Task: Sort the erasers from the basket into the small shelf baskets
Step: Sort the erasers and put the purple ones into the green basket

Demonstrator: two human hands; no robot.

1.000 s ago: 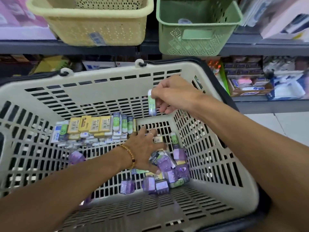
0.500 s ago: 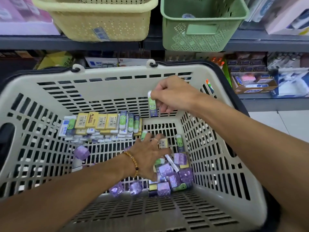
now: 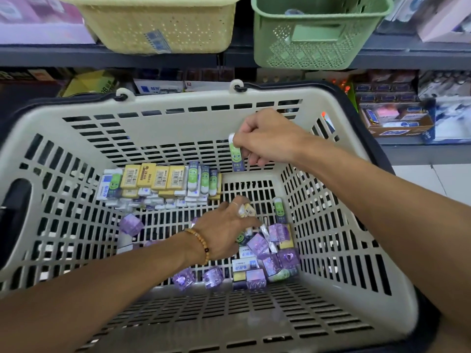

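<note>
A large beige shopping basket [image 3: 178,123] fills the view. My right hand [image 3: 267,136] pinches a green-and-white eraser [image 3: 236,155] upright above the basket's far wall. My left hand [image 3: 224,233] reaches down into the loose pile of purple-wrapped erasers [image 3: 270,256] at the basket's right side and holds a small yellowish eraser [image 3: 246,210] at its fingertips. Rows of yellow, white and green erasers [image 3: 158,182] are stacked against the far wall. On the shelf above stand a yellow small basket [image 3: 163,24] and a green small basket [image 3: 318,34].
Boxes of stationery [image 3: 397,118] fill the lower shelf behind and to the right of the shopping basket. A grey shelf edge [image 3: 51,56] runs under the small baskets. A few purple erasers [image 3: 196,277] lie apart near the basket's front.
My left hand has dug further into the pile and lifted a small eraser at its fingertips. My right hand keeps the green eraser in about the same place. The view has shifted slightly.
</note>
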